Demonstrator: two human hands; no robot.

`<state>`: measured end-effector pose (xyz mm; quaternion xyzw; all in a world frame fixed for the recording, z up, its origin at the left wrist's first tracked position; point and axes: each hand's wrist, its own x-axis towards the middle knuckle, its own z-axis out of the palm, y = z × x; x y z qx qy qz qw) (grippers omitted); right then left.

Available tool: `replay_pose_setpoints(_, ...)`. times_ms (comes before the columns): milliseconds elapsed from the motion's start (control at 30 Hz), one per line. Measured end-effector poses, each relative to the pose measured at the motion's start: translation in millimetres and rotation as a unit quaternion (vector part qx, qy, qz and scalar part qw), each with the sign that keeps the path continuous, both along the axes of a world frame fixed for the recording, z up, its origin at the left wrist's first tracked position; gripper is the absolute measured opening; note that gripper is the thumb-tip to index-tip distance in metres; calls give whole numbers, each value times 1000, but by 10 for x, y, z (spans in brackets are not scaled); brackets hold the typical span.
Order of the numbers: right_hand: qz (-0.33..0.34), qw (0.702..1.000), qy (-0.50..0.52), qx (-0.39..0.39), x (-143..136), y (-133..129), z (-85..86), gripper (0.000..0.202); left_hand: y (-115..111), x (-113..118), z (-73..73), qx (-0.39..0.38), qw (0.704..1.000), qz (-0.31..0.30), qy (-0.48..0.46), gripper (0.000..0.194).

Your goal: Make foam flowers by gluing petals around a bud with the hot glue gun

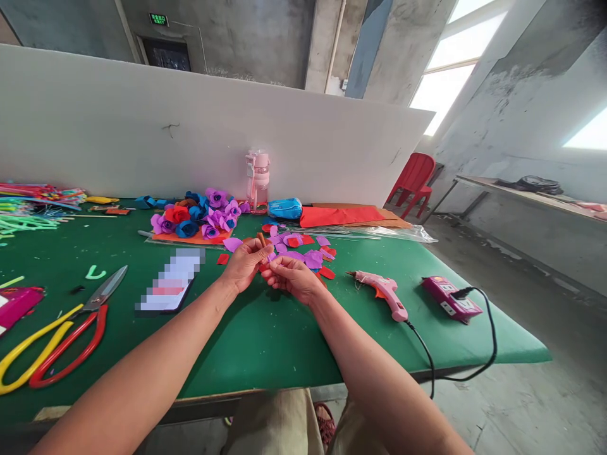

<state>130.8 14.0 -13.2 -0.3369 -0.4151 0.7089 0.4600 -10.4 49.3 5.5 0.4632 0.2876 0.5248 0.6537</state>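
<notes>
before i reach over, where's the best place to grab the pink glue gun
Probably the handle, with the right hand coming from the near right: the pink glue gun lies on its side, handle slanting that way, while the nozzle points left. Mind the cord trailing from the handle's end.

Around the dial's centre we see purple and red petals (313,258). At nine o'clock our flowers (195,215) are purple, red and blue; at eight, we have scissors (92,304) handled half in yellow, half in red. Toward ten we see a pink bottle (259,177), at four a pink glue gun (386,291) touched with orange, and at six a plain green tabletop (265,347).
</notes>
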Motion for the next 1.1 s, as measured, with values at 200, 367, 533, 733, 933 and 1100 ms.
replay_pose_setpoints(200,-32,999,22,-3,12,25,2,31,37,-31,-40,-28,997,-69,-3,43)
replay_pose_setpoints(367,-26,999,14,-13,15,33,-4,31,26,-17,-22,-14,998,-57,5,26)
replay_pose_setpoints(533,-20,1000,-6,-6,1,7,7,31,9,11,-23,-6,1000,-10,10,28)
replay_pose_setpoints(733,-28,1000,5,0,4,17,-1,30,23,-3,-48,-13,1000,-9,0,42)
replay_pose_setpoints(933,-45,998,32,1,29,65,-47,28,19,-12,-18,-14,997,-68,19,38)
replay_pose_setpoints(1100,-33,999,23,-6,13,58,-36,32,22,10,-44,-18,999,-31,31,31)
